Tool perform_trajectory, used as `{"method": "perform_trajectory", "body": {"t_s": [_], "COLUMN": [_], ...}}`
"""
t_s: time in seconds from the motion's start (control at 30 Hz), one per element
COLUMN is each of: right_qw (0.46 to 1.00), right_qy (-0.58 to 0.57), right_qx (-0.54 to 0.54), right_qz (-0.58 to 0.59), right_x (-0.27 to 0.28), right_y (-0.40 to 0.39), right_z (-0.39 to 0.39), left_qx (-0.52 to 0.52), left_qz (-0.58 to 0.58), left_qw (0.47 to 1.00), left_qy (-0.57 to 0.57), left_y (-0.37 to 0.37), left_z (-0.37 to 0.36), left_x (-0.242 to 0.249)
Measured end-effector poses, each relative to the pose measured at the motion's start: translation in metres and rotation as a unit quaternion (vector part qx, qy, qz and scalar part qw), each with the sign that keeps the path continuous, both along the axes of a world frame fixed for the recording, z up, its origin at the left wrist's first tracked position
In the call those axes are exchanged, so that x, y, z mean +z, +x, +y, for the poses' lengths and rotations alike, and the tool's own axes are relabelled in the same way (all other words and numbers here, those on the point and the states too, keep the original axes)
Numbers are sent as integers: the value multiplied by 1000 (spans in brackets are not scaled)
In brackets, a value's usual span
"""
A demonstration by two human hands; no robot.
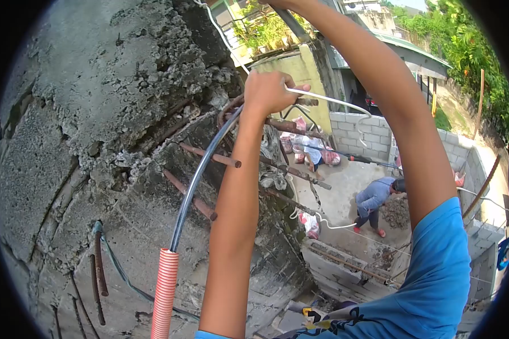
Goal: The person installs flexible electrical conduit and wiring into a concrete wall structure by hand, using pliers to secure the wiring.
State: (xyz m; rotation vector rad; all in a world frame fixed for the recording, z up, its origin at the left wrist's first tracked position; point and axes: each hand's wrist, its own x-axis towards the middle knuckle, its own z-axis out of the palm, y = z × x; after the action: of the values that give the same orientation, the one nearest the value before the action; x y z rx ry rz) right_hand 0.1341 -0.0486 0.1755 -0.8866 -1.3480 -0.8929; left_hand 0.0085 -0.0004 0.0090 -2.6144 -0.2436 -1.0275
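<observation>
My left hand [270,93] is closed around a white cable [328,99] beside the broken edge of a concrete wall. One stretch of the cable runs up and left from my fist; another leaves to the right and hangs down in a bend. A dark, shiny hose [194,186] passes by my left wrist and enters an orange corrugated conduit [164,294]. Of my right hand [278,2], only a sliver shows at the top edge, near a dark bar [293,24]; its fingers are out of frame.
Rusty rebar stubs [212,154] stick out of the rough concrete wall [79,141] around my left forearm. Far below, a person in a blue-grey top [373,195] bends over near a rubble pile [397,214]. Another person [312,151] is near sacks [332,156]. Grey block walls [361,129] enclose them.
</observation>
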Motion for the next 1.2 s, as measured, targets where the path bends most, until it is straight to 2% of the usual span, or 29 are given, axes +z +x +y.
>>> {"method": "perform_trajectory", "body": {"t_s": [0.1, 0.17, 0.3, 0.43, 0.6, 0.73, 0.97, 1.13, 1.2], "right_qw": [998, 997, 992, 997, 992, 993, 992, 990, 991], "right_qy": [46, -54, -106, 54, 43, -63, 21, -66, -51], "right_qx": [1, -56, -67, -54, -99, -99, -121, -127, -122], "right_qz": [-31, 12, 26, 27, 58, 14, 41, -8, -5], "right_x": [11, 3, 2, 2, -5, 12, 3, 13, 12], "right_y": [11, -3, -2, 3, -7, 25, 23, 37, 37], "right_z": [38, 30, 51, 60, 48, 48, 42, 53, 46], "left_qx": [15, 26, 28, 45, 55, 81, 60, 80, 86], "left_qz": [20, 35, 27, 46, 50, 63, 44, 71, 74], "left_qw": [1000, 999, 999, 997, 996, 994, 997, 994, 993], "left_qy": [2, -25, -22, -40, -42, -33, -26, -29, -25], "left_y": [0, -1, -1, -3, -2, -4, 0, -4, -3], "left_z": [-2, -5, -3, -7, -5, -15, -8, -17, -15], "left_x": [2, 3, 2, 5, 5, 7, 7, 8, 10]}}
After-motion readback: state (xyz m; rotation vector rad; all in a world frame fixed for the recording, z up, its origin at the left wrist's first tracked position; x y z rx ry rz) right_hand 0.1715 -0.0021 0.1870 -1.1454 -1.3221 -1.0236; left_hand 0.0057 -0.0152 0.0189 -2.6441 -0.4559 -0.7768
